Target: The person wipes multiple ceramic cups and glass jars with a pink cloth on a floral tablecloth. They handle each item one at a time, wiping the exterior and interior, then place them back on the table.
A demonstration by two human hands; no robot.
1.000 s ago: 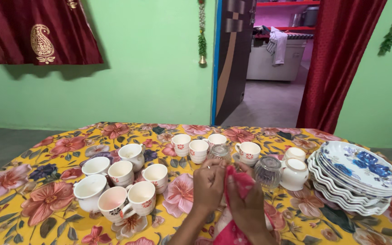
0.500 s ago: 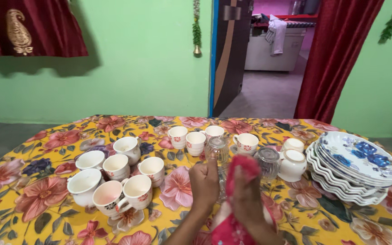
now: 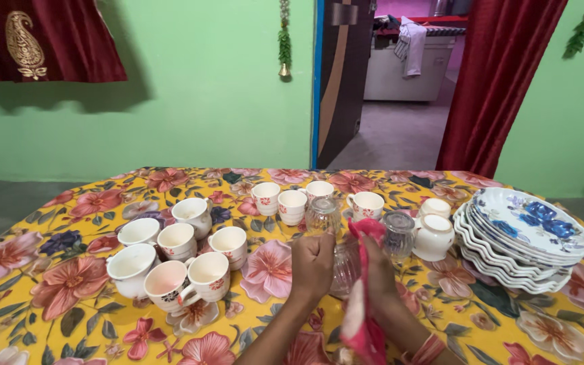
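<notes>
Currently my left hand grips a clear glass at lower centre of frame; my right hand presses a red cloth against it, above the floral worktop, white cups at left.

1. Thirteen white cups sit on the flowered tablecloth.
2. Three clear glasses are visible, one of them held between two hands.
3. One stack of blue-flowered plates, number unclear.
4. One red cloth.
</notes>
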